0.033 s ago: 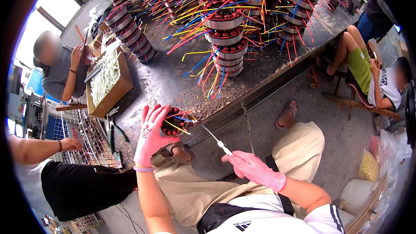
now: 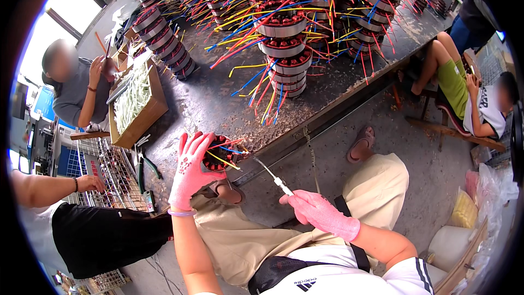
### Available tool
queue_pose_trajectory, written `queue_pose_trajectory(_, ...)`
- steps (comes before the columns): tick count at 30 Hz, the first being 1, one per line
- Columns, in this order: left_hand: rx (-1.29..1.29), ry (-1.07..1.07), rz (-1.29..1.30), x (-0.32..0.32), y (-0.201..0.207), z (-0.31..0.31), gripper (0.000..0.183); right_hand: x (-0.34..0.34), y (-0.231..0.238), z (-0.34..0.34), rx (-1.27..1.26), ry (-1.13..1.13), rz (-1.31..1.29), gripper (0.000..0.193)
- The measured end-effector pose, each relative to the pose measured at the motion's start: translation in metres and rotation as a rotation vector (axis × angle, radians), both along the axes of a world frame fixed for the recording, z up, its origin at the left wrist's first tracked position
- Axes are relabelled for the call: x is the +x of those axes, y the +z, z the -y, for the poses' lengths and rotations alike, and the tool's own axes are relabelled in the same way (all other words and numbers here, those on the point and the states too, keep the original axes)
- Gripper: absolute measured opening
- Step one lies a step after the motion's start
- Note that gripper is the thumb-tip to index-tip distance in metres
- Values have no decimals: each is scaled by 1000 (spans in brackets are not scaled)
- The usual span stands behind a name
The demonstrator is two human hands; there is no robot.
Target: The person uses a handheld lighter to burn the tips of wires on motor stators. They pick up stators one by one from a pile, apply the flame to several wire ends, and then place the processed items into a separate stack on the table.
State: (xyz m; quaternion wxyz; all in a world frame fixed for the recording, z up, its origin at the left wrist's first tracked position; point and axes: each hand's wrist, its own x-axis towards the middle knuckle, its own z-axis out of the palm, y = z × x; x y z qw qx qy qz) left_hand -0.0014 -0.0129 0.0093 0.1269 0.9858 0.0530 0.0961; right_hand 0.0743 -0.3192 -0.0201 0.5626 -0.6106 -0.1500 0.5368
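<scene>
My left hand (image 2: 192, 166), in a pink glove, grips a small motor stator (image 2: 214, 161) at the near edge of the table. Red, blue and yellow lead wires stick out of it to the right. My right hand (image 2: 322, 214), also gloved in pink, is closed round a thin metal pick with a white handle (image 2: 282, 186). The pick's narrow shaft points up and left, its tip close to the stator's right side; whether it touches the wires I cannot tell. The palm hides part of the handle.
Tall stacks of wired stators (image 2: 284, 38) stand on the dark worn table (image 2: 218, 98). At left are a cardboard box (image 2: 143, 117) of pale sleeves, green-handled pliers (image 2: 141, 175) and a wire basket (image 2: 117, 188). Co-workers sit or stand at left and right. Plastic bags (image 2: 491, 196) lie at lower right.
</scene>
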Motion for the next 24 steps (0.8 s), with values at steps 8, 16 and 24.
queue_pose_trajectory(8,-8,-1,-5,0,0,0,93,0,0,0,0,3,-26,29)
queue_pose_trajectory(16,-9,-4,-2,-1,-1,0,93,1,0,-1,-4,5,-23,29)
queue_pose_trajectory(24,-11,-2,-9,0,0,0,93,0,0,-1,1,4,6,29)
